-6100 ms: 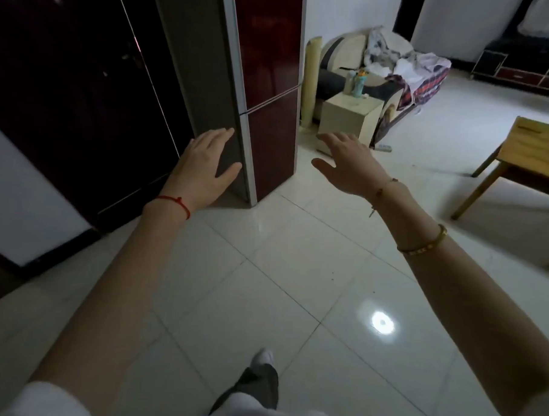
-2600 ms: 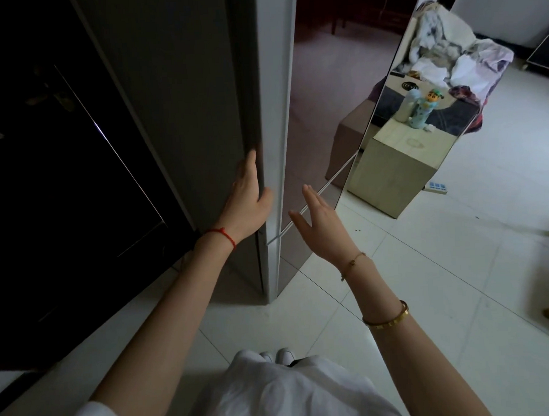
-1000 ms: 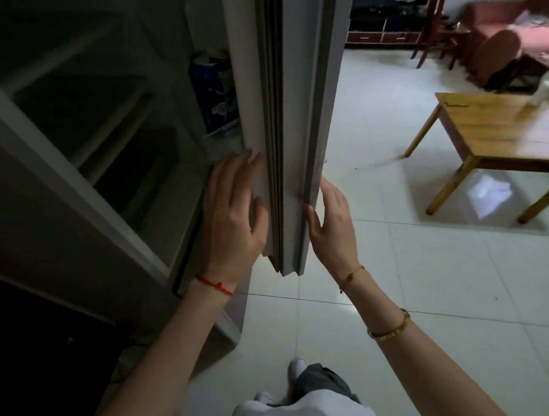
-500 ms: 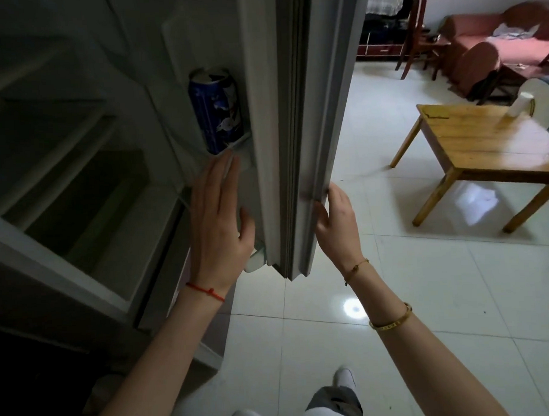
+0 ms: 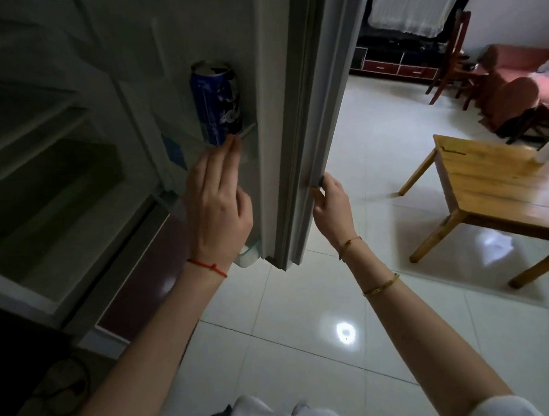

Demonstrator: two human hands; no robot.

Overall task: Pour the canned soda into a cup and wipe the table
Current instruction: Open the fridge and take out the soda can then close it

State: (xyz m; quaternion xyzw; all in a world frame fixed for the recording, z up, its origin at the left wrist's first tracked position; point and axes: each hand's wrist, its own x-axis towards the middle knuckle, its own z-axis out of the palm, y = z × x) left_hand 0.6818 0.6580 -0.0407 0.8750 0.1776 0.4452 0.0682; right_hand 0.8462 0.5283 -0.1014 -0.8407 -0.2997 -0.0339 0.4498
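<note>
A blue soda can stands upright on the inner shelf of the open fridge door. My left hand reaches up inside the door with straight fingers, the fingertips just below the can at the shelf rail. My right hand grips the outer edge of the fridge door with curled fingers. A wooden table stands to the right, with a pale object at its far right edge, too cut off to identify.
The fridge interior with bare shelves lies to the left. White tiled floor spreads below. A red sofa and a wooden chair stand at the back right, a low TV cabinet behind.
The fridge door has been swung open since the earliest frames. In the last half second my left hand rose toward the can while my right hand kept its hold on the door edge.
</note>
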